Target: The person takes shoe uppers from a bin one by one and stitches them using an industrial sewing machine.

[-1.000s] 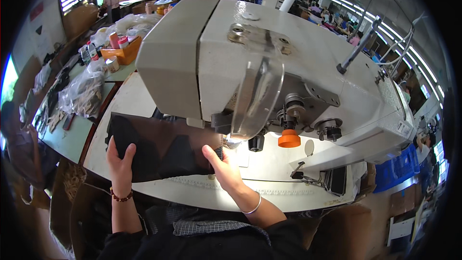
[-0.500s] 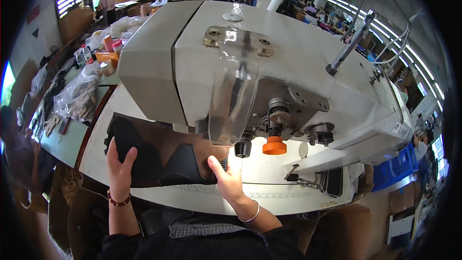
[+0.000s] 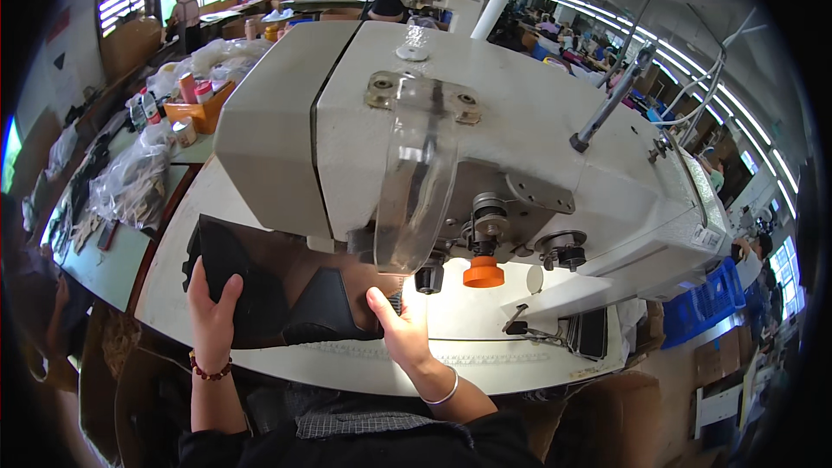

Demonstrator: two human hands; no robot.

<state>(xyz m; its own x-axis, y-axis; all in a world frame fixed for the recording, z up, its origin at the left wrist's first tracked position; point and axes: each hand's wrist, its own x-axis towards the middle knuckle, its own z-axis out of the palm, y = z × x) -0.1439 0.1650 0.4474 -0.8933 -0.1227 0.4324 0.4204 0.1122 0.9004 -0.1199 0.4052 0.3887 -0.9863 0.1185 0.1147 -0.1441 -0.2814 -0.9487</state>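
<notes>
A flat brown and black leather panel (image 3: 286,273) lies under the head of a large off-white sewing machine (image 3: 347,121). My left hand (image 3: 213,316) grips its left end, thumb on top and fingers beneath. At the panel's right end, my right hand (image 3: 403,329) holds it the same way, close to the lit stitching area. A clear plastic guard (image 3: 416,182) hangs in front of the needle zone and hides the needle. To the right of it sits an orange knob (image 3: 483,272).
A long ruler scale (image 3: 485,354) runs along the front of the white machine table (image 3: 173,303). Dark flat pieces (image 3: 588,336) stand at its right. On the left, a side table holds plastic bags (image 3: 130,182) and an orange bin (image 3: 201,113). A blue crate (image 3: 706,303) is at right.
The whole view has shifted slightly, so the machine sits a little lower in the picture. My hands keep the same grip, and the panel shows no clear movement against the machine.
</notes>
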